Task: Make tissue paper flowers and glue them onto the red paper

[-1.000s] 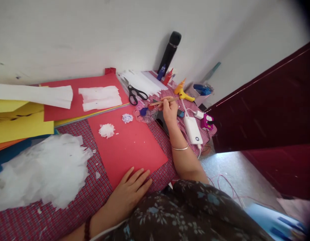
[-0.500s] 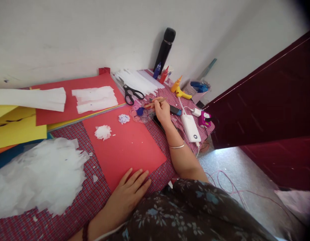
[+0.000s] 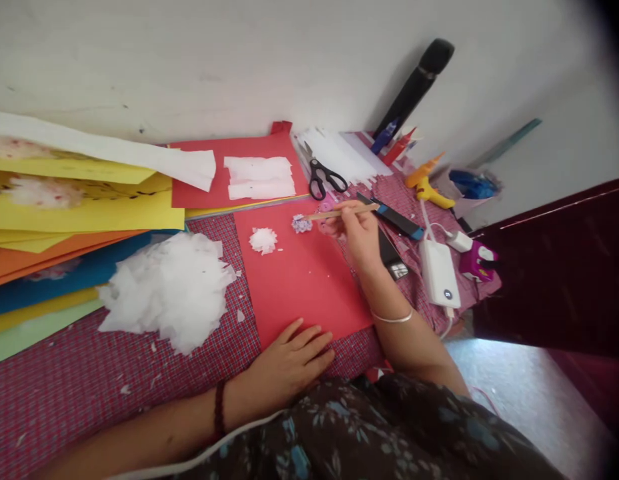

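My right hand (image 3: 357, 230) is closed round a thin wooden brush (image 3: 339, 213) and holds its tip on a small tissue flower dabbed with blue (image 3: 301, 224), at the far edge of a red paper sheet (image 3: 299, 280). A plain white tissue flower (image 3: 264, 240) lies a little to the left on the same sheet. My left hand (image 3: 289, 363) lies flat on the near edge of the red sheet, fingers stretched out, holding nothing.
A heap of white tissue scraps (image 3: 169, 290) lies left of the sheet on the checked cloth (image 3: 89, 380). Coloured paper sheets (image 3: 64, 220) are stacked at the far left. Black scissors (image 3: 322, 177), a power bank (image 3: 438, 273), a glue gun (image 3: 427, 183) and a black bottle (image 3: 414, 87) stand to the right.
My right hand has brought the brush from the paint palette leftward onto the small blue-dabbed flower. The view has swung left. My left hand has stayed on the red sheet.
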Demonstrator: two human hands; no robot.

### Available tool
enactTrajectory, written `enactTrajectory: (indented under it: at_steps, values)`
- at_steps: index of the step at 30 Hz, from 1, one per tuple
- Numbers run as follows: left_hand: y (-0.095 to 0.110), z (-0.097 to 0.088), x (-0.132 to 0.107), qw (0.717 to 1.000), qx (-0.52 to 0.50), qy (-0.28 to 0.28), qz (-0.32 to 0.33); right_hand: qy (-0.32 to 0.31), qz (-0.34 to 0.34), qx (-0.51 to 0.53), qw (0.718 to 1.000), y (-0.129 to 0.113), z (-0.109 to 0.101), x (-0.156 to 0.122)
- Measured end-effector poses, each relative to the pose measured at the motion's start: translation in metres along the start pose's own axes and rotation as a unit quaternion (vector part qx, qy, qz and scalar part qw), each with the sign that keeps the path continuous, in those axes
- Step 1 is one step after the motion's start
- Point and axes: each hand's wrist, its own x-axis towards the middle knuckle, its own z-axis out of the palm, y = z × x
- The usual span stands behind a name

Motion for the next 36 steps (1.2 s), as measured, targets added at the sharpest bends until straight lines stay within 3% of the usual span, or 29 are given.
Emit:
enactTrajectory:
  at_steps: [3,7,15,24,29,36]
  values:
    - [0.0,0.001,0.0,1.0,-0.002,0.004,-0.004,-0.062,-0.004,-0.021,0.998,0.003,0.023,-0.016]
    - [0.0,0.003,-0.001,1.0,0.005,0.016,-0.001,-0.088,-0.009,-0.049,0.995,0.013,0.036,-0.021]
    - [0.0,0.008,-0.002,1.0,0.018,0.011,-0.002,-0.129,-0.008,-0.063,0.99,0.026,0.038,-0.015]
    - [0.0,0.009,-0.003,0.999,0.026,0.024,-0.001,-0.12,0.004,-0.038,0.992,0.026,0.039,-0.013]
    - [0.0,0.008,-0.003,1.0,0.022,0.018,-0.001,-0.177,-0.012,-0.052,0.983,0.025,0.04,-0.014]
    - [0.0,0.007,-0.003,1.0,0.015,0.018,-0.003,-0.19,-0.011,-0.058,0.98,0.021,0.04,-0.016]
